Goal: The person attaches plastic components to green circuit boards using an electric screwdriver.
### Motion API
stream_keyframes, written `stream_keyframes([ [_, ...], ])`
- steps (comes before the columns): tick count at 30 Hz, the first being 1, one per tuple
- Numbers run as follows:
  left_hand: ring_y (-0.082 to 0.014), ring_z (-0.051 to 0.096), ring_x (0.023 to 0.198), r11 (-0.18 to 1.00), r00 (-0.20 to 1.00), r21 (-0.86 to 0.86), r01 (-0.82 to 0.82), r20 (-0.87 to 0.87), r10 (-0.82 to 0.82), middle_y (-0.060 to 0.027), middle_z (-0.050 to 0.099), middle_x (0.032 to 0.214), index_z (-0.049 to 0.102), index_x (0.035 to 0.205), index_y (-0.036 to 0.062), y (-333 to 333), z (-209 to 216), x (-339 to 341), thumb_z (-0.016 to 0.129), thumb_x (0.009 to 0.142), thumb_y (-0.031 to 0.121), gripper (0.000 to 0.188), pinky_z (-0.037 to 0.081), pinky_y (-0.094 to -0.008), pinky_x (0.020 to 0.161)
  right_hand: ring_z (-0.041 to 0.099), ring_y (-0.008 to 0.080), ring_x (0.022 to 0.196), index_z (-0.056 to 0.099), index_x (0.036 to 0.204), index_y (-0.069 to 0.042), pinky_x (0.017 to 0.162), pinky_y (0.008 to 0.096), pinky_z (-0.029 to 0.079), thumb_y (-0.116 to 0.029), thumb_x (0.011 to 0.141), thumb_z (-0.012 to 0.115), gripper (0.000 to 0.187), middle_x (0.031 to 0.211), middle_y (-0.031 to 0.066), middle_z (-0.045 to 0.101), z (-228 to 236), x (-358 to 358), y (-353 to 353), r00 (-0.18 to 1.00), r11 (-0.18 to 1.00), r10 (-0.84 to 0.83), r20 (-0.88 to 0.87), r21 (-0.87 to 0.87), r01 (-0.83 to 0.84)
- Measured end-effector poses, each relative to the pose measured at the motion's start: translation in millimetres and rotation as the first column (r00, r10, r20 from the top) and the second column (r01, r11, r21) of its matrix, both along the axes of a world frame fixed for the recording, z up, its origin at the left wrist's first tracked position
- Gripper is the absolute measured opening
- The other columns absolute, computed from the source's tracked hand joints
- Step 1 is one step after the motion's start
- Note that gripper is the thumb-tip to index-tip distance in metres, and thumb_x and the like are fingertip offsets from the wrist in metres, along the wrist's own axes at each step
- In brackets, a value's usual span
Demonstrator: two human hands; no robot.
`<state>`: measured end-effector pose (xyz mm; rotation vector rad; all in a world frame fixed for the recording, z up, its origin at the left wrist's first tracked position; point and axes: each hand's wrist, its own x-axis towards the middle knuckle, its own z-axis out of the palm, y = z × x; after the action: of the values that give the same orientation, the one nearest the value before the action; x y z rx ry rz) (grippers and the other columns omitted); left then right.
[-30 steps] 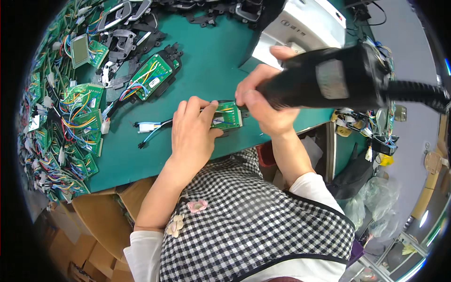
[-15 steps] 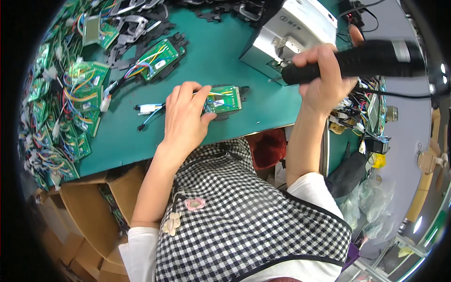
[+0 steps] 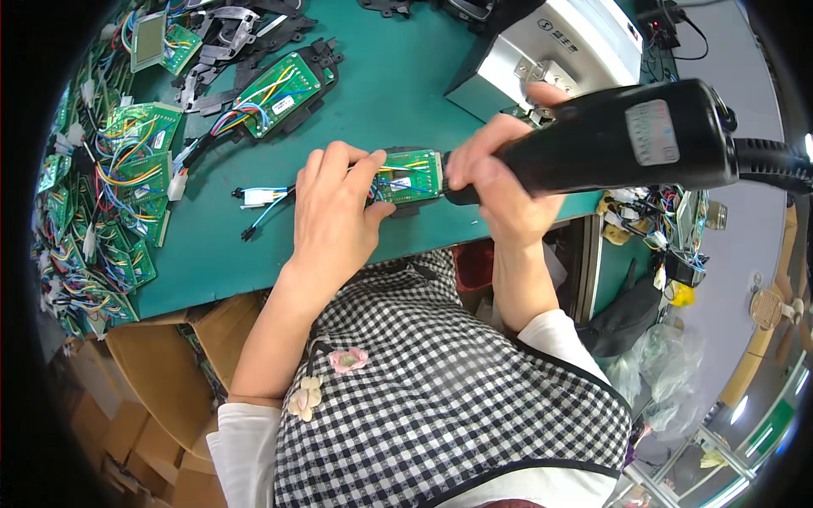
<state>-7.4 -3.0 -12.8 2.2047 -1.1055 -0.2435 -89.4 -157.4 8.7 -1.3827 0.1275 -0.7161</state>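
My left hand (image 3: 332, 216) rests over a green circuit board (image 3: 417, 176) seated in a black plastic housing, its thumb and fingers gripping it against the green tabletop. White, blue and black wires with a white connector (image 3: 257, 197) stick out to the left of that hand. In my right hand (image 3: 508, 186) is a black electric screwdriver (image 3: 593, 142), held lying nearly level with its front end at the right edge of the board. Fingers and tool hide the tip, so contact with a screw cannot be made out.
A silver box machine (image 3: 566, 42) with a metal fitting stands behind the screwdriver. Another board in a black housing (image 3: 284, 102) lies further back. Wired boards (image 3: 140, 178) are heaped at left, black plastic frames (image 3: 233, 38) behind. More wired parts (image 3: 677, 220) sit at right.
My right hand has brought the screwdriver from the silver machine's front leftward and nearer, down to the board's right edge. My left hand keeps its grip on the board.
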Motion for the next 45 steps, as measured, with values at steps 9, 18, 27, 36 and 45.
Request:
stream_keyframes([
  [9, -0.0246, 0.050, 0.087, 1.000, 0.998, -0.009, 0.002, 0.060, -0.002, -0.0063, 0.052, 0.093, 0.060, 0.105, 0.0026, 2.5, -7.7, -1.5, 0.078, 0.055, 0.003, 0.054, 0.039, -0.0373, 0.075, 0.055, 0.0187, 0.054, 0.026, 0.126, 0.002, 0.052, 0.0276, 0.047, 0.003, 0.071, 0.060, 0.065, 0.063, 0.0109, 0.054, -4.0, 2.6, 1.0, 0.997, 0.977, 0.064, 0.037, -0.207, -0.055],
  [18, -0.0269, 0.052, 0.097, 0.997, 0.991, -0.024, -0.078, 0.105, 0.081, -0.0075, 0.056, 0.102, 0.058, 0.103, 0.0032, 14.5, -7.1, -2.4, 0.078, 0.054, 0.007, 0.053, 0.039, -0.0390, 0.089, 0.056, 0.0181, 0.048, 0.031, 0.130, -0.003, 0.051, 0.0288, 0.048, 0.005, 0.074, 0.061, 0.064, 0.067, 0.0077, 0.056, 43.2, 35.7, -64.5, 0.845, 0.846, -0.407, 0.348, -0.204, 0.492],
  [27, -0.0278, 0.057, 0.095, 0.974, 0.986, -0.205, -0.099, 0.110, 0.123, -0.0086, 0.061, 0.098, 0.064, 0.089, 0.0047, 16.2, -21.2, -5.6, 0.078, 0.050, 0.006, 0.041, 0.044, -0.0394, 0.083, 0.056, 0.0167, 0.051, 0.003, 0.138, 0.002, 0.055, 0.0309, 0.050, 0.000, 0.082, 0.052, 0.075, 0.062, 0.0093, 0.054, 38.6, 25.7, -1.8, 0.930, 0.970, -0.241, 0.278, 0.032, 0.242],
  [36, -0.0260, 0.057, 0.095, 0.973, 0.988, -0.196, -0.125, 0.065, 0.140, -0.0050, 0.061, 0.097, 0.067, 0.087, 0.0060, 15.9, -22.9, -4.7, 0.079, 0.049, 0.011, 0.041, 0.044, -0.0381, 0.081, 0.053, 0.0104, 0.052, 0.017, 0.135, 0.003, 0.049, 0.0227, 0.045, 0.012, 0.074, 0.056, 0.073, 0.066, 0.0053, 0.056, 13.1, 68.3, 37.3, 0.993, 0.998, -0.038, 0.109, 0.053, 0.033],
  [45, -0.0255, 0.056, 0.091, 0.982, 0.992, -0.162, -0.095, 0.067, 0.106, -0.0058, 0.061, 0.095, 0.065, 0.085, 0.0064, 13.5, -18.0, -5.0, 0.076, 0.051, 0.010, 0.036, 0.042, -0.0389, 0.081, 0.049, 0.0106, 0.057, 0.049, 0.096, 0.000, 0.054, 0.0242, 0.044, -0.007, 0.060, 0.071, 0.042, 0.069, 0.0009, 0.056, 8.4, 84.5, 36.7, 0.982, 0.995, 0.084, -0.167, -0.032, -0.090],
])
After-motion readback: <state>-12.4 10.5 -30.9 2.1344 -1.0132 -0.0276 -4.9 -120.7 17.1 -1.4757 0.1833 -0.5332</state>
